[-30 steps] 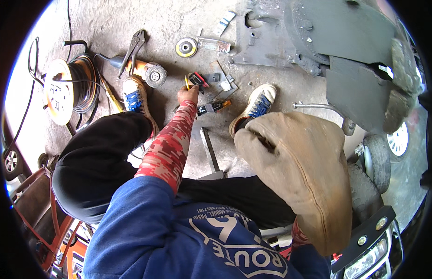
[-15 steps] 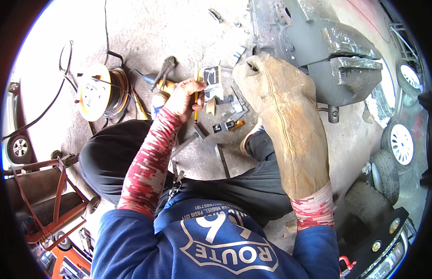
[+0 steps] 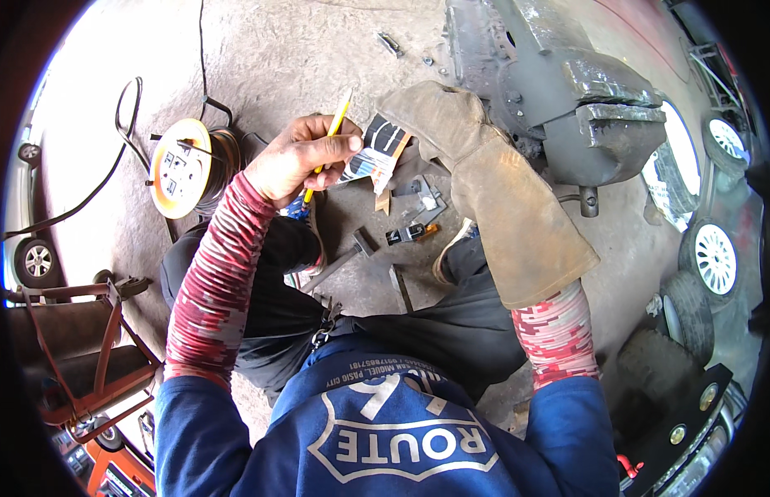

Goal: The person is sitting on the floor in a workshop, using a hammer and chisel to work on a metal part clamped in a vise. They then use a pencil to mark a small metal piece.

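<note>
Above the floor (image 3: 277, 50), the left hand (image 3: 300, 159) clamps its fingers on a yellow pencil (image 3: 340, 114), best kept clear of the packet (image 3: 387, 137); gloved right hand (image 3: 441, 124), finger closure cannot be told.

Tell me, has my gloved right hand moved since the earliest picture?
Yes: your gloved right hand has moved forward and left, judged against the cable reel on the floor.

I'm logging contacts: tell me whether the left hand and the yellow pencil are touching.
Touching. The head view shows the left hand closed around the yellow pencil, which sticks out above and below.
</note>
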The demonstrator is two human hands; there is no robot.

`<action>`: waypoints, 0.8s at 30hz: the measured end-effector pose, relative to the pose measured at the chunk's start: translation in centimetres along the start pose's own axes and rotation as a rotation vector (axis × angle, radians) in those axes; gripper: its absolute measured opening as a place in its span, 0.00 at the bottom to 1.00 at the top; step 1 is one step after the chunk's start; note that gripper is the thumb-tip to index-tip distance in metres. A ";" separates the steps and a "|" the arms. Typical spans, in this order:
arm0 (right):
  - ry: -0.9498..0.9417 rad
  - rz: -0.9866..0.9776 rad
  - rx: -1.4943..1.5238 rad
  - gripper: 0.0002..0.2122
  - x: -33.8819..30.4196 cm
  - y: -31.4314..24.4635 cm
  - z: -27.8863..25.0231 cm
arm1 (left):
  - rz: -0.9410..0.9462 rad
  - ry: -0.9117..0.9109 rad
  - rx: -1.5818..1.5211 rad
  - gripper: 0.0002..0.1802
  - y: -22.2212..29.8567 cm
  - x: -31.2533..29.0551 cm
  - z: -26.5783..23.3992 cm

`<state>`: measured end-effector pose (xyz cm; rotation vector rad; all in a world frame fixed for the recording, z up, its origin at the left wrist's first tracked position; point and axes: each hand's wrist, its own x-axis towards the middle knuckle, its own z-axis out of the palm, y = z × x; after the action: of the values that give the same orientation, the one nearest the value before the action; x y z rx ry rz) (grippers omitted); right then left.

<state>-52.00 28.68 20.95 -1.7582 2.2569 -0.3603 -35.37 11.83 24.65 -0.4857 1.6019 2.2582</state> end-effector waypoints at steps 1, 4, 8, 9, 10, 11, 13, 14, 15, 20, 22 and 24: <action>-0.013 0.027 0.006 0.23 0.1 0.2 0.2 | 0.018 -0.015 0.005 0.10 -0.3 0.2 0.1; -0.052 0.107 0.025 0.21 0.4 0.5 0.2 | 0.063 -0.030 0.041 0.09 -1.1 1.0 0.2; -0.030 -0.002 -0.171 0.21 0.0 0.4 -1.1 | 0.168 -0.013 0.089 0.08 -1.6 1.9 0.2; -0.040 -0.029 -0.169 0.22 -0.1 0.2 -1.6 | 0.170 0.001 0.096 0.08 -1.6 1.9 0.1; -0.150 0.014 -0.176 0.23 0.1 0.1 -2.1 | 0.164 0.012 0.100 0.08 -1.6 1.9 0.1; -0.260 0.058 -0.181 0.25 0.2 -0.1 -2.6 | 0.177 0.031 0.125 0.08 -1.5 1.8 -0.1; -0.236 -0.008 -0.279 0.23 0.7 -0.4 -3.4 | 0.202 0.057 0.165 0.09 -1.3 1.8 -0.4; -0.235 -0.041 -0.348 0.23 0.9 -0.5 -3.7 | 0.197 0.075 0.172 0.09 -1.2 1.9 -0.6; -0.207 -0.044 -0.308 0.23 0.9 -0.7 -3.9 | 0.225 0.091 0.165 0.09 -1.1 2.0 -0.7; -0.133 -0.055 -0.321 0.23 -0.2 -1.7 -4.5 | 0.309 0.176 0.117 0.09 -1.3 2.2 -0.1; -0.112 -0.044 -0.331 0.22 -0.8 -2.1 -4.5 | 0.291 0.169 0.150 0.09 -1.5 2.3 0.5; -0.136 0.039 -0.310 0.22 -1.3 -2.2 -4.4 | 0.277 0.152 0.183 0.09 -2.0 2.6 0.9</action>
<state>-51.22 29.56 25.91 -1.8123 2.3427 0.1217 -36.84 13.44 22.12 -0.4174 2.0430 2.2807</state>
